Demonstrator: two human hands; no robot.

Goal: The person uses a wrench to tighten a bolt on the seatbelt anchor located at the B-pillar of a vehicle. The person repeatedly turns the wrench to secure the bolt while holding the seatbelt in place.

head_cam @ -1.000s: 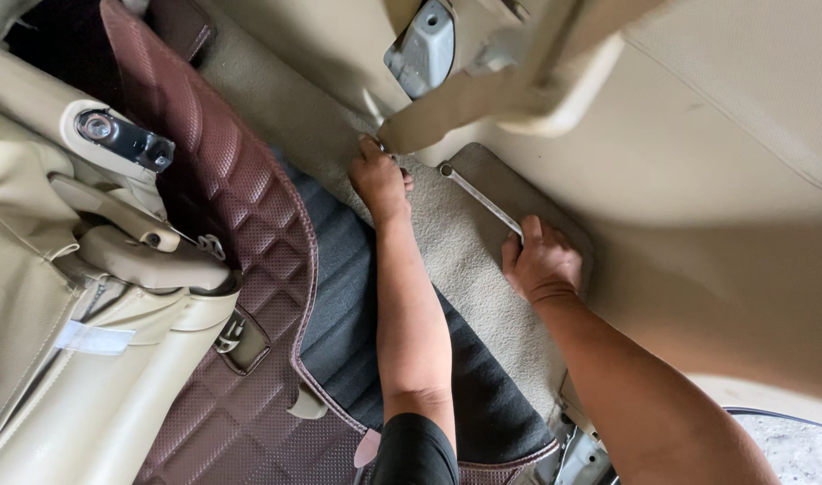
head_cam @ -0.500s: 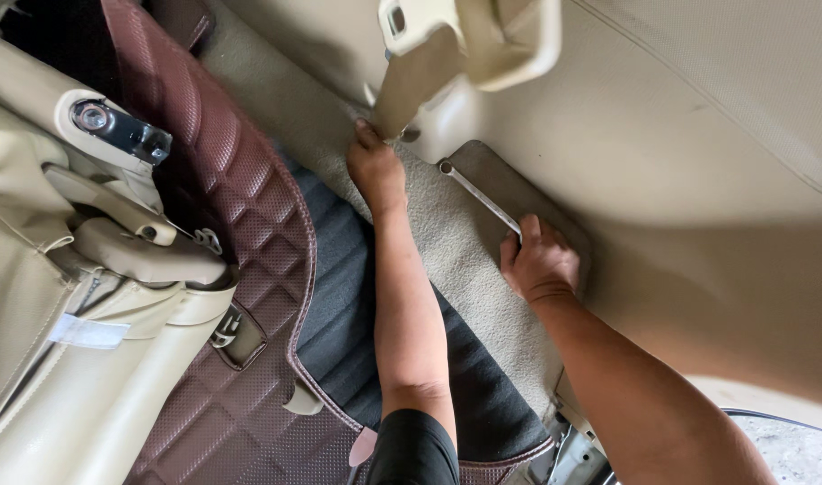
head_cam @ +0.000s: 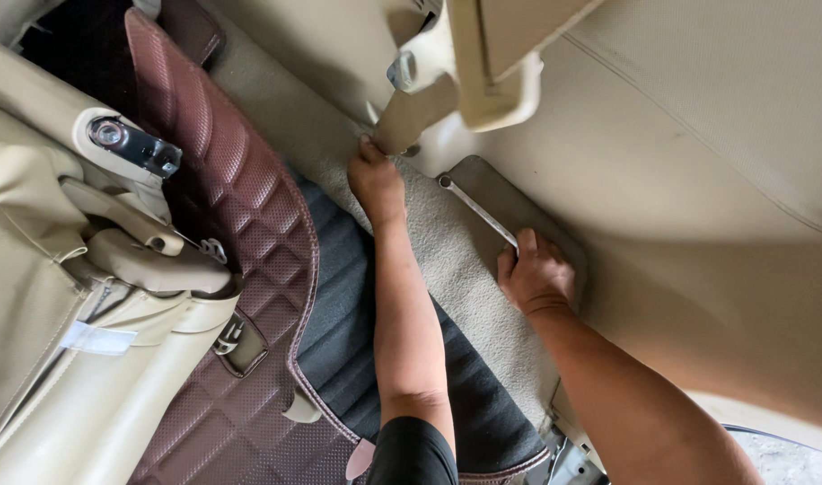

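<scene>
Inside a car's footwell, seen from above: at the bottom centre of the frame a black sleeve (head_cam: pixel 413 454) is seen on the left arm, which runs up the middle over a dark ribbed mat (head_cam: pixel 339 332). To the lower left, a beige seat (head_cam: pixel 61 359) and a brown quilted floor liner (head_cam: pixel 249 233) are shown, the liner curling up along the seat's side toward the upper left.

At centre right, the right hand (head_cam: pixel 536 274) is pressed down on the beige carpet (head_cam: pixel 456 260), its fingers curled together around the near end of a slim metal wrench (head_cam: pixel 476 208). The wrench is laid diagonally toward the upper left, its far ring end resting at the edge of a tan trim panel (head_cam: pixel 527 216).

Farther up, at upper centre, the left hand (head_cam: pixel 375 180) is closed at the base of a beige bracket (head_cam: pixel 420 103); whether the fingertips pinch the carpet's edge or the bracket cannot be told. A pale padded surface (head_cam: pixel 698 135) fills the upper right.
</scene>
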